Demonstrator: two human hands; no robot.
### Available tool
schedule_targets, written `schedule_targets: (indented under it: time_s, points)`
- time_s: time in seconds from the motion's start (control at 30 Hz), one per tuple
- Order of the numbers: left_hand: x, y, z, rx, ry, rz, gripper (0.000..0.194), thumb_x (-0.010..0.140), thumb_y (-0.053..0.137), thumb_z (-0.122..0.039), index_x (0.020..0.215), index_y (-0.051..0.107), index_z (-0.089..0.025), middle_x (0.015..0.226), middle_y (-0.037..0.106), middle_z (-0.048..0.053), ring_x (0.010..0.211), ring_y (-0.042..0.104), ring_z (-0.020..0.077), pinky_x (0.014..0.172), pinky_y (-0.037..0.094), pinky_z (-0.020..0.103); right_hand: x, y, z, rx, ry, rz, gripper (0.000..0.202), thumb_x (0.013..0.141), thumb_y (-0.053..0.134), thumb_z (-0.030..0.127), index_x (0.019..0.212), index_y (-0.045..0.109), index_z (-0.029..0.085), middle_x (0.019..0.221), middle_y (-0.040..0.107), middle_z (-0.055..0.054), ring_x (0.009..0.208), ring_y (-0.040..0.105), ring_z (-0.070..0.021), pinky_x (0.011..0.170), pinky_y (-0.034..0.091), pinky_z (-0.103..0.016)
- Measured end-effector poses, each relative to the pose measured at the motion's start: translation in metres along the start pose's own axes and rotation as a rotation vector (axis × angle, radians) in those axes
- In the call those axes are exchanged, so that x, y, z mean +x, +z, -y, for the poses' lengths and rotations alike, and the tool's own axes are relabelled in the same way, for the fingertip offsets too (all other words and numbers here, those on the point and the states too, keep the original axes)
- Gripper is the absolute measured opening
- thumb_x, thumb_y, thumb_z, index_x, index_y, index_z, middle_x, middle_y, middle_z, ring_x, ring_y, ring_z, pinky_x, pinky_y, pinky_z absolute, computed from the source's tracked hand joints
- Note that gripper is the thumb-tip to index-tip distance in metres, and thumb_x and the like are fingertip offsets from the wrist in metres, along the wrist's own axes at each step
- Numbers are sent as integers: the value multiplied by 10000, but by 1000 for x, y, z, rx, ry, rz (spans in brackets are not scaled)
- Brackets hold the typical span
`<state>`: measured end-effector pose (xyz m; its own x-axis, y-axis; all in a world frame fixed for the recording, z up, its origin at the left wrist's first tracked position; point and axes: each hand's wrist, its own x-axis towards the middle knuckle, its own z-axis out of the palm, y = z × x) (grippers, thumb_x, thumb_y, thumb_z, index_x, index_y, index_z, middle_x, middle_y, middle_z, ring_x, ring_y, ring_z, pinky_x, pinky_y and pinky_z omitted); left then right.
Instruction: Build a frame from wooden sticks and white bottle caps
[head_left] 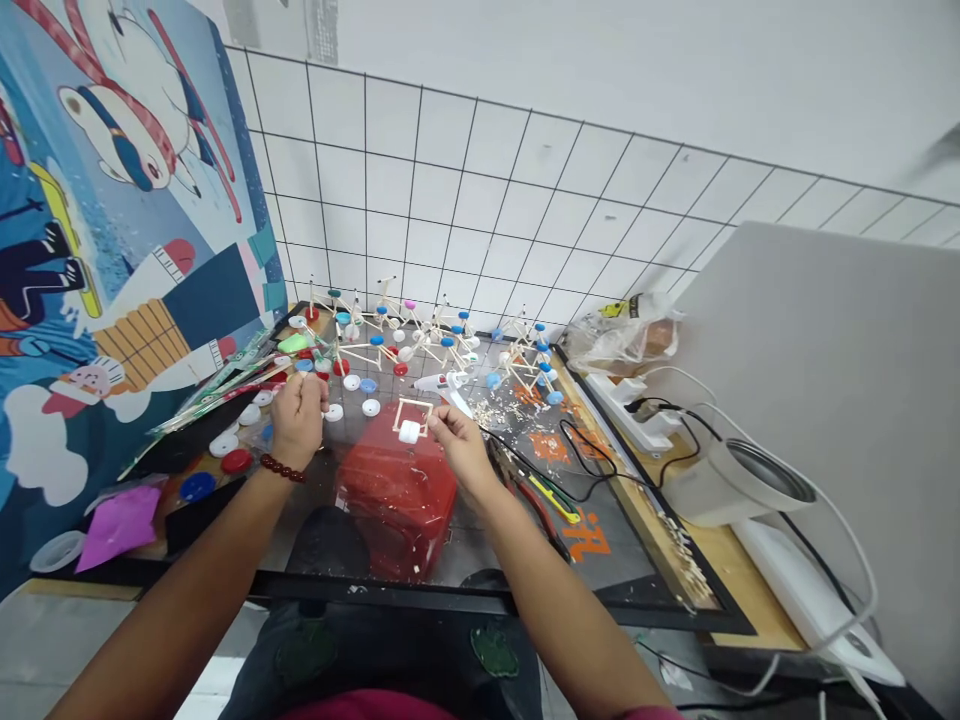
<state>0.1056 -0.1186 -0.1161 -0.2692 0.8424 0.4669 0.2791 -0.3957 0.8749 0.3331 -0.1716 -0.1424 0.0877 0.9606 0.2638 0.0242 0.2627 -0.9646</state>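
My right hand (459, 442) pinches the right side of a small square frame of thin wooden sticks (401, 408), held above a red transparent box (397, 490). A small white piece like a bottle cap (409, 432) shows at the frame's lower side; whether it is attached, I cannot tell. My left hand (298, 412), with a beaded bracelet at its wrist, is closed to the left of the frame; what its fingers hold, if anything, is hidden. White caps (370, 407) and a blue cap (367, 385) lie between the hands. Behind them rests a white glue gun (439, 382).
Several stick models with coloured caps (450, 335) stand along the back. Pliers (536, 505), a yellow-green cutter (555, 498) and a black cable (592, 470) lie at right, near a power strip (637, 415). A pink packet (120, 525) lies at left.
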Motion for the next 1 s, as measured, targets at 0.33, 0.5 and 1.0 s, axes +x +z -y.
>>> schedule_targets:
  time_s: [0.33,0.5,1.0]
  points:
    - [-12,12,-13,-535,-480,337,518,613,773,-602,809,738,-123,848,745,122,785,682,226,782,534,370,1,-4,3,21,-33,-32,290,796,632,475,704,552,212,622,484,38,609,416,-132,624,350,-264]
    - [-14,14,-9,-430,-407,293,317,476,902,-377,638,733,-163,738,731,66,737,647,205,741,511,332,0,-2,2,19,-14,-19,296,787,646,484,704,561,213,622,490,36,607,421,-135,608,352,-261]
    - [-10,16,0,-461,-429,206,361,492,881,-400,705,732,-150,904,737,86,857,641,201,781,483,306,7,-12,3,128,-41,-132,349,754,682,539,697,566,215,594,496,44,570,423,-121,613,356,-262]
